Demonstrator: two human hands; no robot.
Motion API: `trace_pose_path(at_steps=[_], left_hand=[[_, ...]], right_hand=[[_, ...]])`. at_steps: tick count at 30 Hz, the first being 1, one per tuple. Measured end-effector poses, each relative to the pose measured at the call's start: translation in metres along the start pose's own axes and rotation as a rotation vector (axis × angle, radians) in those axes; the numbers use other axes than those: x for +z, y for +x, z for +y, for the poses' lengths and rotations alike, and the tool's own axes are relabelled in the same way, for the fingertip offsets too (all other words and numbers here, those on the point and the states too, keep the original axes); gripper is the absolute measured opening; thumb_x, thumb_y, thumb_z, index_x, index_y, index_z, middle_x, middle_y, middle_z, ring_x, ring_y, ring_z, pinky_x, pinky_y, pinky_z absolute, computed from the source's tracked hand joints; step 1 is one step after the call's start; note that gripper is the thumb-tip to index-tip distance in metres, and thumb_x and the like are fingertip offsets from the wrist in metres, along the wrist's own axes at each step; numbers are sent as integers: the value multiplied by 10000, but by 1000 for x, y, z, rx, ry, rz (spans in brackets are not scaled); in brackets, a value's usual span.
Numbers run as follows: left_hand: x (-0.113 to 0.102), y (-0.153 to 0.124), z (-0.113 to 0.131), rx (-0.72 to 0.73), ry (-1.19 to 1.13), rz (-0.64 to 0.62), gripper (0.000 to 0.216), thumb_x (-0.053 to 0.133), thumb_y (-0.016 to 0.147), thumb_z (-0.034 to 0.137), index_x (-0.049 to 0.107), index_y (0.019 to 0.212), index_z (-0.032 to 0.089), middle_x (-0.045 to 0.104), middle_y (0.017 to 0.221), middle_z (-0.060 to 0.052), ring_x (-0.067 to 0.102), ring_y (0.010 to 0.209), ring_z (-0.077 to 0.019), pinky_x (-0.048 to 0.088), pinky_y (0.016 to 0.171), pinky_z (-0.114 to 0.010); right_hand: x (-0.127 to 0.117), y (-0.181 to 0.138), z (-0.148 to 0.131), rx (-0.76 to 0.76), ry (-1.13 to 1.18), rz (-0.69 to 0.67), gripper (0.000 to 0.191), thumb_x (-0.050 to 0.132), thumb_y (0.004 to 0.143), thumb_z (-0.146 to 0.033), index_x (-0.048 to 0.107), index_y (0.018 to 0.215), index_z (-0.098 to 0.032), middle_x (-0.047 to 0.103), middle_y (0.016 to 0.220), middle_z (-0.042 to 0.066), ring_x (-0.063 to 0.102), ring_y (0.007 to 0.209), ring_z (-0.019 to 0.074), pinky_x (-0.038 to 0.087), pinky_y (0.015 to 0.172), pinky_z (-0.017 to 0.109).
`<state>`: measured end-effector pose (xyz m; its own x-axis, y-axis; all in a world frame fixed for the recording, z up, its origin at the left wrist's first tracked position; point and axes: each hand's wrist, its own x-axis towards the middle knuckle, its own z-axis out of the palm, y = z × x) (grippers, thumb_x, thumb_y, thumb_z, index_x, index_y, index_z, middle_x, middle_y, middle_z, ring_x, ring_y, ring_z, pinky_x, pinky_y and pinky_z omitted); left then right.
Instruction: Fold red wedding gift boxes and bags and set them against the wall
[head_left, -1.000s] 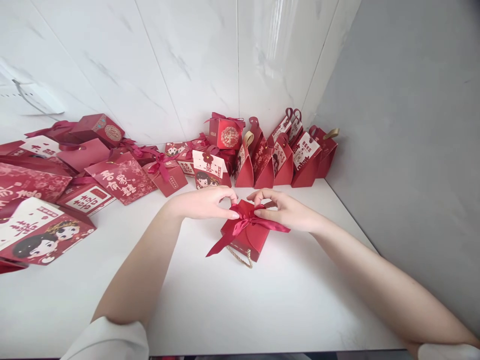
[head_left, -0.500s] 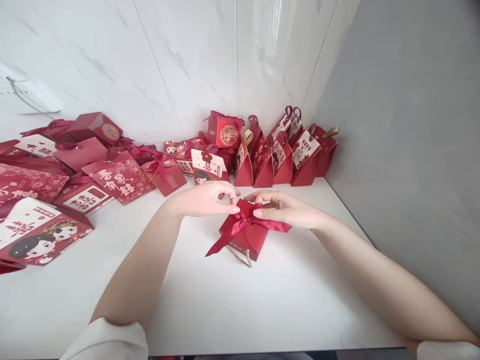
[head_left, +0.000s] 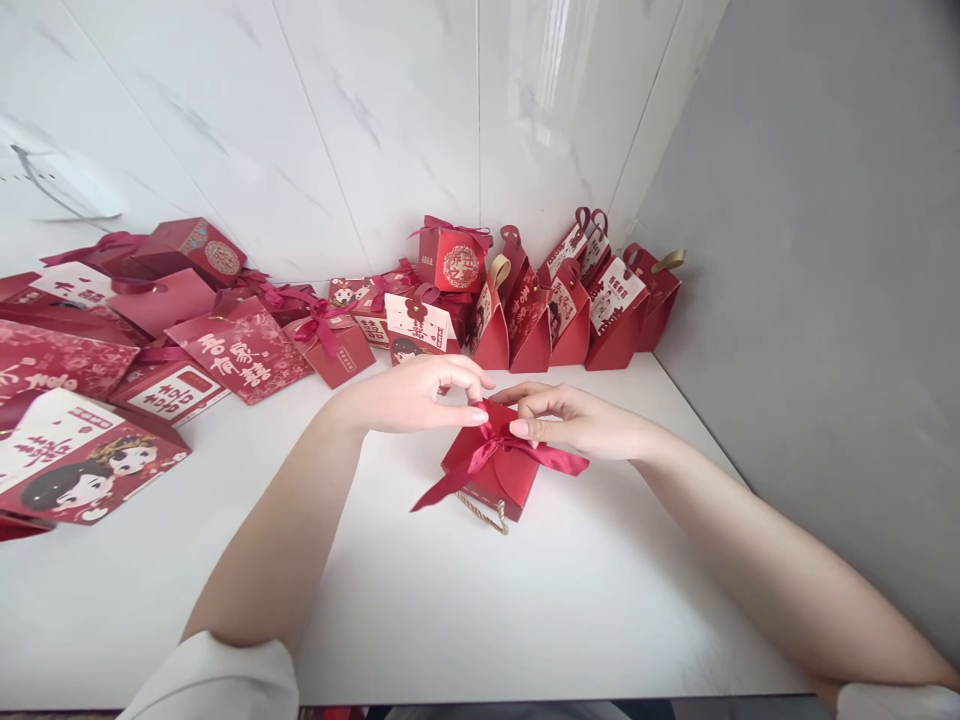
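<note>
A small red gift box (head_left: 517, 485) lies on the white table, with a gold rope handle (head_left: 484, 512) at its near side. Across its top runs a dark-red satin ribbon (head_left: 480, 460), knotted in the middle, its two tails spreading left and right. My left hand (head_left: 420, 395) comes in from the left, thumb and fingers closed on the ribbon near a loop at the knot. From the right, my right hand (head_left: 581, 422) pinches the ribbon just beside the knot. Parts of the loops are hidden behind my fingers.
Red gift boxes with ribbon bows (head_left: 334, 345) are heaped along the left and back. A row of upright red boxes with loop handles (head_left: 615, 310) stands at the back right, near the grey wall (head_left: 825, 250). Marble-look tiles (head_left: 390, 120) rise behind the white table (head_left: 525, 620).
Both hands stay at the ribbon knot. The left thumb has shifted slightly right, and the right fingers have curled in more. The whole view has shifted a little.
</note>
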<state>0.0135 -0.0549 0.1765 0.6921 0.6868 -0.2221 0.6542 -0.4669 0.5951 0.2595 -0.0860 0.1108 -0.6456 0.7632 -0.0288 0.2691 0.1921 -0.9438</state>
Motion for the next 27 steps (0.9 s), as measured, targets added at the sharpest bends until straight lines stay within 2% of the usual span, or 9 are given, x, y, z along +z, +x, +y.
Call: trace_pose_path(at_steps=[4, 8, 14, 20, 23, 27], left_hand=[[1, 0, -1, -10, 83, -48, 394, 586, 888, 578, 641, 787, 202, 638, 1309, -25, 604, 1074, -232, 434, 901, -336], [0, 1, -4, -46, 119, -110, 449, 504, 928, 576, 577, 719, 186, 619, 1327, -10, 593, 1000, -211, 404, 883, -331], [-3, 2, -13, -51, 126, -180, 467, 506, 912, 593, 553, 684, 188, 628, 1325, -17, 582, 1095, -246, 402, 920, -328], [-6, 2, -16, -22, 104, -189, 454, 546, 897, 593, 613, 704, 188, 612, 1393, -39, 587, 1183, -267, 400, 1031, -344], [-7, 3, -19, -5, 103, -203, 427, 548, 913, 574, 652, 733, 201, 595, 1438, -39, 576, 1247, -279, 405, 1049, -351], [-7, 4, -22, -5, 98, -199, 396, 546, 922, 560, 697, 792, 217, 577, 1474, -38, 562, 1293, -287, 403, 1073, -367]], right_hand=[[0, 0, 1, -9, -20, -3, 432, 629, 920, -612, 701, 726, -233, 644, 1341, 39, 599, 1251, 271, 445, 1123, 452], [0, 0, 1, 5, -1, 14, 465, 610, 938, -599, 662, 663, -228, 645, 1346, 23, 617, 1226, 263, 442, 1126, 445], [-1, 2, 2, 23, -17, 5, 460, 583, 965, -559, 655, 661, -221, 642, 1355, 33, 609, 1246, 271, 440, 1116, 460], [-2, 4, 5, 0, -33, 30, 437, 582, 967, -534, 689, 661, -242, 663, 1329, 1, 585, 1290, 271, 426, 1137, 437], [-3, 6, 10, 0, -18, 43, 457, 589, 952, -572, 697, 649, -248, 693, 1257, 8, 624, 1213, 276, 481, 1079, 438], [-4, 9, 16, 16, -6, 79, 463, 650, 886, -615, 684, 606, -247, 739, 1044, 36, 679, 1032, 280, 550, 963, 432]])
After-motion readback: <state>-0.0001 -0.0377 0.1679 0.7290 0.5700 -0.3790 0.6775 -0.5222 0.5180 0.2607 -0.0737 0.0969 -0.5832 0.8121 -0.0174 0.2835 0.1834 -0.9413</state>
